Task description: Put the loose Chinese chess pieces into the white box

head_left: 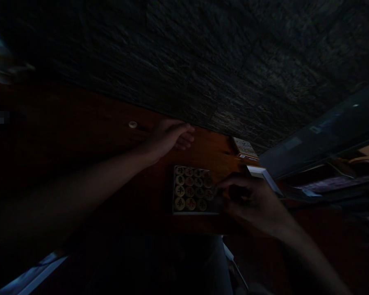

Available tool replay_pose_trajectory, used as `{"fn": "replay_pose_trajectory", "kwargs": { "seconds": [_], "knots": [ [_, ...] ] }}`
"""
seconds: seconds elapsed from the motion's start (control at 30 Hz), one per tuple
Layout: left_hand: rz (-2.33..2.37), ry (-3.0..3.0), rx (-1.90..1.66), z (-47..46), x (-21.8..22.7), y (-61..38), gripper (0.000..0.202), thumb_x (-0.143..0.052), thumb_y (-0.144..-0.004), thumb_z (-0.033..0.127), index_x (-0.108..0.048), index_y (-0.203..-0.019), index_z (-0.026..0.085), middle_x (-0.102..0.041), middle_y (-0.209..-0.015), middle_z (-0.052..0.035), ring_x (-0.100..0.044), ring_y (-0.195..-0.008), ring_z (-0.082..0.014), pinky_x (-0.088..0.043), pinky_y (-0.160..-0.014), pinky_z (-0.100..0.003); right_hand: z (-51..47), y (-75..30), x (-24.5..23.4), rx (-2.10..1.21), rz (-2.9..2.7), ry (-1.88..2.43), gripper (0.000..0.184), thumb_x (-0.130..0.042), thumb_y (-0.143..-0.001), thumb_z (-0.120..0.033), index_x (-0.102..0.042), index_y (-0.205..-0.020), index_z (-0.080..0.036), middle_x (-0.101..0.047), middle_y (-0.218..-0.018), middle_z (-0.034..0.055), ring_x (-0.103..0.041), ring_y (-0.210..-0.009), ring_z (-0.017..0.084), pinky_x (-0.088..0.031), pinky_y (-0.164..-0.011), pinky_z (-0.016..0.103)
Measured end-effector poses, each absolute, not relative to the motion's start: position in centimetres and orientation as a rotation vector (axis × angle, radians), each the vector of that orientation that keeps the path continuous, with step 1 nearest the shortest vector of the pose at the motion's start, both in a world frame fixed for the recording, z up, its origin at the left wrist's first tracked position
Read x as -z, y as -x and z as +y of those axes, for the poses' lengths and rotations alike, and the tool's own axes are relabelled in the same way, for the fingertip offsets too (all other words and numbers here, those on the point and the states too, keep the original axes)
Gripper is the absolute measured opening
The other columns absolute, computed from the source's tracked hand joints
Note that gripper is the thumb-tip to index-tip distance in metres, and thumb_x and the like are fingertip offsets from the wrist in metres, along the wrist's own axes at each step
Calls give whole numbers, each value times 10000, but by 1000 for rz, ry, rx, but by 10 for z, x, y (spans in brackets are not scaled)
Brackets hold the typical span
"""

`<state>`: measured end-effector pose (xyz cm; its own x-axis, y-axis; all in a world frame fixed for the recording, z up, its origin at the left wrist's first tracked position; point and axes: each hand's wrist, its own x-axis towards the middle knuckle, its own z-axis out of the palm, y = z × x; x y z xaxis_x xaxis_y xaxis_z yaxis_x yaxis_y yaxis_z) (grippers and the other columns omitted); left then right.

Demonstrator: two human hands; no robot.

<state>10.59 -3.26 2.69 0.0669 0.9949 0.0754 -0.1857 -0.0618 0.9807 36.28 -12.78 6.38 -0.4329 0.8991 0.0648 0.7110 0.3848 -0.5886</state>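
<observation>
An open shallow box [174, 189] with pale edges lies on the wooden table, filled with rows of round Chinese chess pieces [190, 191] marked in black and red. My right hand [249, 198] is at the box's right side, thumb and fingers curled into a pinch by the near right corner. Shadow hides whatever is between those fingertips. Beyond the box, above the table, my left hand [174, 137] is held out with its fingers loosely extended and nothing in them. One loose chess piece [133, 124] rests on the table to the left of it.
A dark textured stone wall [184, 61] borders the far edge of the table [89, 110]. Near it on the right stand a small printed box [245, 147] and a white-edged tray or lid [266, 176]. A grey panel [320, 127] runs along the right. Lighting is very dim.
</observation>
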Motion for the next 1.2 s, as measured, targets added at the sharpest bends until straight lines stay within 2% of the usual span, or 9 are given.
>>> {"fn": "replay_pose_trajectory", "kwargs": {
  "seconds": [0.2, 0.37, 0.5, 0.63, 0.77, 0.87, 1.07, 1.2],
  "knots": [
    [1003, -1176, -1258, -33, -26, -105, 205, -681, -947, 334, -756, -939, 143, -777, -811, -74, -700, -658, -163, -545, -650, -269, -149, -367, -54, -712, -2270, 1417, 258, -723, -785, -149, -847, -979, -267, -846, -912, -3, -756, -745, 146, -542, -625, 234],
    [1008, -1185, -1280, -30, -22, -104, 234, -726, -886, 397, -771, -902, 168, -772, -815, -85, -708, -672, -198, -550, -676, -314, -147, -366, -42, -668, -2287, 1390, 228, -728, -816, -161, -849, -988, -249, -840, -900, 24, -755, -718, 165, -556, -602, 264],
    [1045, -1188, -1273, -30, -23, -105, 230, -736, -874, 400, -771, -899, 174, -762, -832, -96, -723, -691, -222, -557, -731, -362, -148, -375, -36, -631, -2321, 1405, 322, -736, -796, -127, -851, -1071, -247, -845, -939, 44, -776, -748, 197, -584, -605, 291],
    [1055, -1196, -1267, -30, -25, -106, 207, -730, -873, 382, -770, -895, 179, -767, -835, -92, -716, -697, -212, -551, -720, -343, -153, -379, -38, -615, -2355, 1346, 343, -736, -802, -82, -848, -1073, -260, -844, -954, 38, -785, -769, 191, -591, -616, 274],
    [1071, -1188, -1256, -30, -26, -106, 183, -717, -885, 351, -762, -884, 174, -760, -830, -90, -705, -692, -201, -549, -730, -346, -156, -375, -41, -521, -2416, 1168, 278, -697, -882, -83, -841, -1048, -253, -817, -906, 31, -776, -783, 170, -588, -665, 269],
    [1058, -1187, -1262, -29, -25, -106, 171, -717, -890, 332, -765, -882, 168, -759, -837, -93, -703, -687, -195, -550, -734, -354, -157, -371, -41, -458, -2451, 1096, 306, -655, -908, -63, -828, -1074, -252, -791, -899, 31, -766, -791, 165, -576, -664, 265],
    [1051, -1204, -1272, -29, -22, -105, 148, -722, -873, 307, -785, -868, 174, -777, -826, -84, -710, -674, -193, -555, -697, -340, -160, -371, -41, -418, -2541, 1144, 273, -627, -904, -44, -805, -1015, -219, -756, -904, 56, -751, -785, 184, -578, -647, 282],
    [1032, -1193, -1268, -29, -24, -104, 131, -722, -881, 286, -766, -849, 166, -776, -818, -84, -685, -646, -166, -542, -665, -315, -163, -372, -42, -418, -2647, 1167, 316, -655, -835, -16, -790, -1057, -196, -783, -997, 95, -779, -853, 235, -620, -688, 328]
  ]
}}
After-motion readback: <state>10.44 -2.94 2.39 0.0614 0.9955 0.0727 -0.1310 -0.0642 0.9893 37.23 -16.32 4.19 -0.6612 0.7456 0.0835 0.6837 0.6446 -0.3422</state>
